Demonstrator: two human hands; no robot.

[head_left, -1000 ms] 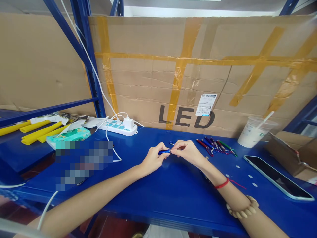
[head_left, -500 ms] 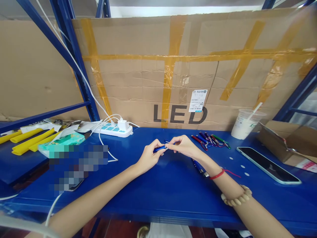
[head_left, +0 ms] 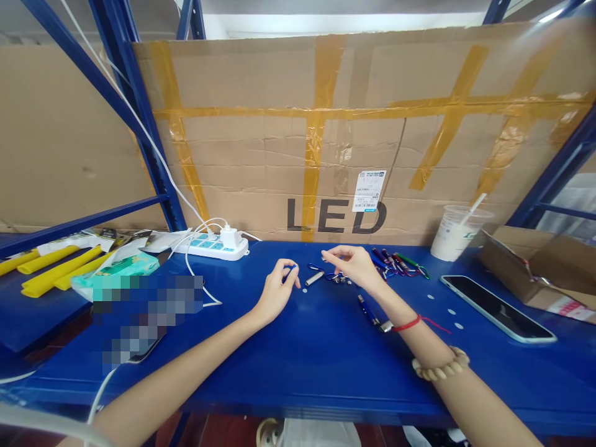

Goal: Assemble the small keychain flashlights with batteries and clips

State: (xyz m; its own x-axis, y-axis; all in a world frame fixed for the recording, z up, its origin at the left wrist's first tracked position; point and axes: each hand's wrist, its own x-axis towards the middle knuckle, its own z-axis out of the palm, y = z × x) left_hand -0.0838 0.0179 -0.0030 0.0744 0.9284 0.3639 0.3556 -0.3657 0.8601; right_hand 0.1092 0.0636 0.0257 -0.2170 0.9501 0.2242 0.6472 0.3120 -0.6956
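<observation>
At the far left of the table (head_left: 261, 366), four yellow tubes (head_left: 60, 273) lie beside one green pack (head_left: 139, 263). One power strip (head_left: 212, 246) stands to their right, against the single cardboard sheet (head_left: 242, 167). The left hand (head_left: 277, 292) is narrow, thumb and fingers closed around one blue piece (head_left: 295, 267), mostly hidden, above the table's middle. Immediately right lie one silver tube (head_left: 315, 278), one blue clip (head_left: 315, 267) behind it, and several small metal parts, too small to count. The right hand (head_left: 351, 267) is narrow, fingertips pinched; whether they hold a part cannot be told. One blue pen (head_left: 367, 310) lies on its near side. Behind its wrist lies a group of pens (head_left: 395, 262), overlapping and uncountable. Three white discs (head_left: 451, 311) follow, then one cup (head_left: 451, 239) with one straw, one phone (head_left: 498, 307) and, at far right, one open box (head_left: 512, 264).
</observation>
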